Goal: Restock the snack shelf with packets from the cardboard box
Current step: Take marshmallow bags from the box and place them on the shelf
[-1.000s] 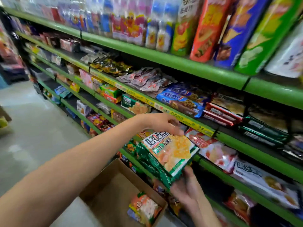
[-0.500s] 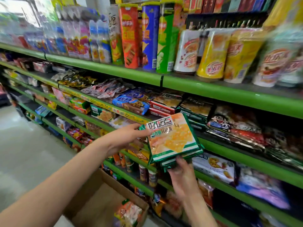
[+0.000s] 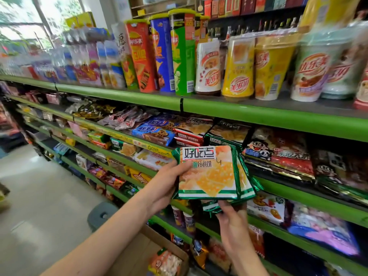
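Green-edged snack shelf (image 3: 229,113) runs right across the frame. Top tier has tall chip canisters (image 3: 159,56) upper middle and drink cups (image 3: 274,68) upper right. Next tier down holds flat biscuit packets (image 3: 153,133). Cardboard box (image 3: 139,253) sits on the floor (image 3: 39,206), bottom centre.

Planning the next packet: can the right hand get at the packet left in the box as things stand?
Probably not yet: the right hand grips the green packets from below, so it isn't free, though the packet lies uncovered in the open box.
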The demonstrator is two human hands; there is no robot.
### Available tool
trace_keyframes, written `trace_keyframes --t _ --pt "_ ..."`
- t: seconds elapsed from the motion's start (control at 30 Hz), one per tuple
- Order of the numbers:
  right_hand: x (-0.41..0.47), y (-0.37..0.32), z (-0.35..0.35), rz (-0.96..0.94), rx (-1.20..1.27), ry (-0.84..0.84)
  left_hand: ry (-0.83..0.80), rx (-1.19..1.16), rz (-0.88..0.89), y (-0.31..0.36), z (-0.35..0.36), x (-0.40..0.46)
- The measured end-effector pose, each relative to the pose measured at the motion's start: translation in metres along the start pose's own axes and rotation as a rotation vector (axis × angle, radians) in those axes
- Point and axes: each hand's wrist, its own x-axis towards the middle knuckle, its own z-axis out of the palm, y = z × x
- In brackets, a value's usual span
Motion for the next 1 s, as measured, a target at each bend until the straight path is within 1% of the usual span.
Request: trace_keyframes --t 0.1,0.2,0.23,0.33,0.47,0.67,0.77,0.87,1.0 --pt "0.004 -0.004 -0.004 0.026 0.037 0.028 0.002 -0.058 0.014 -0.006 0.005 0.006" --pt "0.007 -0.004 -0.006 0.056 0.097 0.010 0.143 0.061 0.068 -0.011 0.006 0.014" --pt "0.007 -0.005 -0.005 0.059 0.114 -0.002 0.165 0.097 0.104 -0.013 0.006 0.017" --pt "0.008 -0.007 -0.005 0.087 0.150 0.000 0.145 0.146 0.187 -0.011 0.006 0.021" --pt "0.005 -0.009 -0.003 0.067 0.133 -0.075 0.161 0.138 0.198 -0.011 0.008 0.023" --pt "0.002 -0.010 -0.004 0.088 0.134 -0.076 0.204 0.101 0.194 -0.013 0.009 0.024" --pt "0.002 -0.008 -0.003 0.086 0.214 -0.095 0.214 0.078 0.176 -0.012 0.008 0.024" --pt "0.002 -0.007 -0.005 0.070 0.206 -0.099 0.214 0.075 0.167 -0.013 0.010 0.023" --pt "0.004 -0.004 -0.010 0.092 0.192 -0.085 0.206 0.055 0.179 -0.015 0.010 0.022"
